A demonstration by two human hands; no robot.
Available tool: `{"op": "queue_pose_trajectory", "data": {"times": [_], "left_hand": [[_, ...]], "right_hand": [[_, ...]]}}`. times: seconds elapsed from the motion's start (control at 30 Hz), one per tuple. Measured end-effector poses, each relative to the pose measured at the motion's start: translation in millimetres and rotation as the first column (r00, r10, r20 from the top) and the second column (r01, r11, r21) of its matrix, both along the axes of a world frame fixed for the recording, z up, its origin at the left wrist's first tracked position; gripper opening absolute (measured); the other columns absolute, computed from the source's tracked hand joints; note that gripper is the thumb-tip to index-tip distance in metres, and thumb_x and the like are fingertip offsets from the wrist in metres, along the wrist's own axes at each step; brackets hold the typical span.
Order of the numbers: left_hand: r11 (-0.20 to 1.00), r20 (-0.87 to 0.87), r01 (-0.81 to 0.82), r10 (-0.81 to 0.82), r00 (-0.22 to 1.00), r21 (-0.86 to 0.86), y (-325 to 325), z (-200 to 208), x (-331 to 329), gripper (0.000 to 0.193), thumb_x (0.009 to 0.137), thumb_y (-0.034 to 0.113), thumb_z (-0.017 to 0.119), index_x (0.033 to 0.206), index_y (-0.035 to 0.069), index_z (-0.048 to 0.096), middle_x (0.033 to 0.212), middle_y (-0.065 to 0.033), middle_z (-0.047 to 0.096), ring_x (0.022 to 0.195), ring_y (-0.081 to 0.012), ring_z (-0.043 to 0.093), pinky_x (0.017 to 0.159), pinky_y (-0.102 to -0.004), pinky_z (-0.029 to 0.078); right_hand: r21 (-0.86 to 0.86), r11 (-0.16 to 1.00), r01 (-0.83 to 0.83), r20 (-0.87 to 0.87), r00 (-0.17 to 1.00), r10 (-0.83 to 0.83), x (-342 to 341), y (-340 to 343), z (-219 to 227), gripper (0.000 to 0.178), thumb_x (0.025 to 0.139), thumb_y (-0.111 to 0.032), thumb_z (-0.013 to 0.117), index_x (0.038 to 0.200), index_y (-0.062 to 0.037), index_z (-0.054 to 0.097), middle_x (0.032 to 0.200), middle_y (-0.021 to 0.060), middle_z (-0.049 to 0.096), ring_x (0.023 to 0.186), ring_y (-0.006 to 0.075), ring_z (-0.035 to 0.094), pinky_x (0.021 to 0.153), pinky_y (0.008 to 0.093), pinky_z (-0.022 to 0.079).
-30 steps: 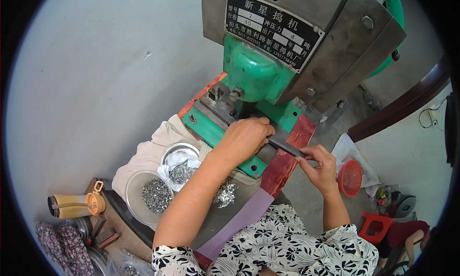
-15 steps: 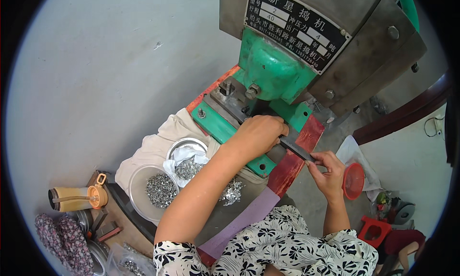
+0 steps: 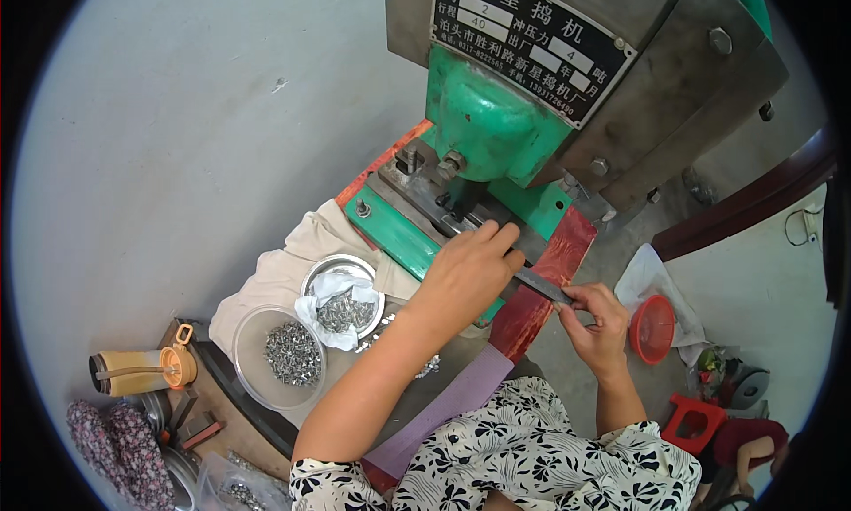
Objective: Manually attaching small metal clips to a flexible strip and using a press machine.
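Note:
My right hand (image 3: 596, 325) pinches the outer end of a flat dark metal bar (image 3: 542, 286), thumb below and fingers above. The bar runs from there toward the bed of a green and grey press (image 3: 496, 112). My left hand (image 3: 474, 272) is at the die, fingers bent over the metal in front of the dark punch (image 3: 463, 196). Its thumb is hidden, and what its fingertips grip is too small to make out. Below my left forearm lie small shiny metal pieces (image 3: 429, 367), partly covered by the arm.
Left of my left arm stand a clear plastic bowl (image 3: 251, 369) of small metal parts and a metal bowl (image 3: 377, 298) with white lining and more parts. A yellow bottle (image 3: 133, 372) lies farther left. A red basin (image 3: 652, 328) and red stool (image 3: 690, 422) are right; another person (image 3: 749, 444) is beyond.
My left hand has drawn back a little from the punch, uncovering more of the die, and its fingers have lifted. My right hand still pinches the bar. The view has shifted slightly.

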State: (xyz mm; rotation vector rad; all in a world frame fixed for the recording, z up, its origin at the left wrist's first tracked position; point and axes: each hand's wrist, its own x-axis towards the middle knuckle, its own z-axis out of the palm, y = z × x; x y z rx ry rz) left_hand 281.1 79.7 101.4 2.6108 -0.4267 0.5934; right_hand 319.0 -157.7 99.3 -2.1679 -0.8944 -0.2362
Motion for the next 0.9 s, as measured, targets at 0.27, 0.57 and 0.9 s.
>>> {"op": "queue_pose_trajectory", "data": {"times": [0.27,0.57,0.9], "left_hand": [[0.999,0.002,0.051,-0.051,0.999,0.018,1.4,1.9,21.1,0.011,0.074,0.011,0.072,0.083,0.006,0.068,0.093,-0.0058,0.054,0.093,-0.0239,0.057,0.078,-0.0382,0.051],[0.992,-0.067,0.122,-0.119,0.991,0.04,7.3,10.6,27.2,0.011,0.072,0.01,0.074,0.08,0.005,0.067,0.09,-0.0054,0.054,0.091,-0.0239,0.057,0.078,-0.0381,0.051],[0.993,-0.052,0.056,-0.05,0.997,0.105,9.8,14.5,20.0,0.012,0.078,0.012,0.068,0.087,0.005,0.071,0.093,-0.0052,0.056,0.092,-0.0234,0.058,0.078,-0.0372,0.05]], "right_hand": [[-0.003,0.999,0.044,-0.013,0.999,-0.044,5.7,1.4,-0.1,0.019,0.078,-0.001,0.079,0.095,0.0015,0.069,0.086,0.0106,0.068,0.069,0.0169,0.069,0.059,0.0276,0.054],[0.029,0.999,0.016,-0.014,1.0,-0.016,4.7,1.5,-3.5,0.019,0.079,-0.001,0.078,0.096,0.0016,0.07,0.085,0.0102,0.067,0.069,0.017,0.069,0.058,0.0275,0.054],[0.045,0.996,-0.079,-0.032,0.996,0.081,19.3,14.6,-5.4,0.022,0.078,-0.001,0.078,0.098,0.0023,0.07,0.086,0.0097,0.067,0.066,0.0161,0.066,0.056,0.0267,0.052]]}}
